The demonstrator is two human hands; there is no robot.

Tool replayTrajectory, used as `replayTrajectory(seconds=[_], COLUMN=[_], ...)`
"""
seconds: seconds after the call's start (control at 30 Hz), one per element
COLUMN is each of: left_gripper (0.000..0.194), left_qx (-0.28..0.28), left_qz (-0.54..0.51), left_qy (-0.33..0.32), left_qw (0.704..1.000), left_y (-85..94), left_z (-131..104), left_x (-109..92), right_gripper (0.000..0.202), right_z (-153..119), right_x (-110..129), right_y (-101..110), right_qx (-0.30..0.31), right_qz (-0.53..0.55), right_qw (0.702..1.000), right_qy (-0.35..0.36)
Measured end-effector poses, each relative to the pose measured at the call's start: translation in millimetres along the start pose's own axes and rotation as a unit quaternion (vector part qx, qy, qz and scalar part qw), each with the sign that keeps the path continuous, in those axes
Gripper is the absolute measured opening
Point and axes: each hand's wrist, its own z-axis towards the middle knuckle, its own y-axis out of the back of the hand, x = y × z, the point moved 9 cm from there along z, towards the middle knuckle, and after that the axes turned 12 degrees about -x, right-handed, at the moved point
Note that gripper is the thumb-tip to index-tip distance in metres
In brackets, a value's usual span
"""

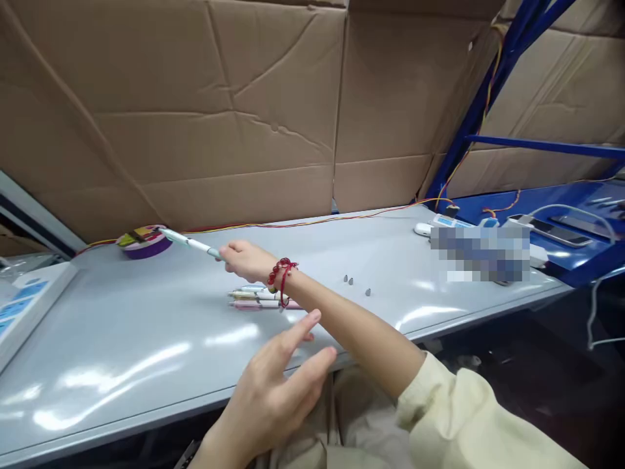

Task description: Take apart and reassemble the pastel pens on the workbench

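Note:
My right hand, with a red bead bracelet at the wrist, is stretched over to the left and closed on one end of a white and pale green pen. The pen's far end points to the back left, by a purple roll of tape. Several pens lie side by side on the table, partly hidden under my right wrist. Near the table's front edge my left hand is raised with its fingers apart, holding nothing. Three small grey pieces sit to the right of my forearm.
The grey table is backed by cardboard. A white box with blue labels is at the left. Red and yellow wires run along the back. Right are a blue metal frame, phones, cables and a blurred item.

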Motion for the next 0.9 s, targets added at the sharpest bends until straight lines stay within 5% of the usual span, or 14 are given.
replayTrajectory(seconds=[0.4,0.7,0.9], left_gripper=[0.023,0.016,0.015], left_qx=[-0.018,-0.116,-0.121], left_qz=[0.042,0.067,0.026], left_qy=[-0.011,-0.053,-0.071], left_qw=[0.999,0.990,0.990], left_y=[4.0,17.7,21.5], left_z=[2.3,2.9,6.4], left_x=[4.6,3.7,2.2], right_gripper=[0.028,0.023,0.026], right_z=[-3.7,-19.5,-23.9], right_x=[9.2,17.7,26.0], right_y=[-16.9,-44.0,-43.7], right_qx=[0.024,0.067,0.065], right_qz=[-0.144,-0.157,-0.140], right_qw=[0.987,0.982,0.984], right_qy=[0.068,0.079,0.084])
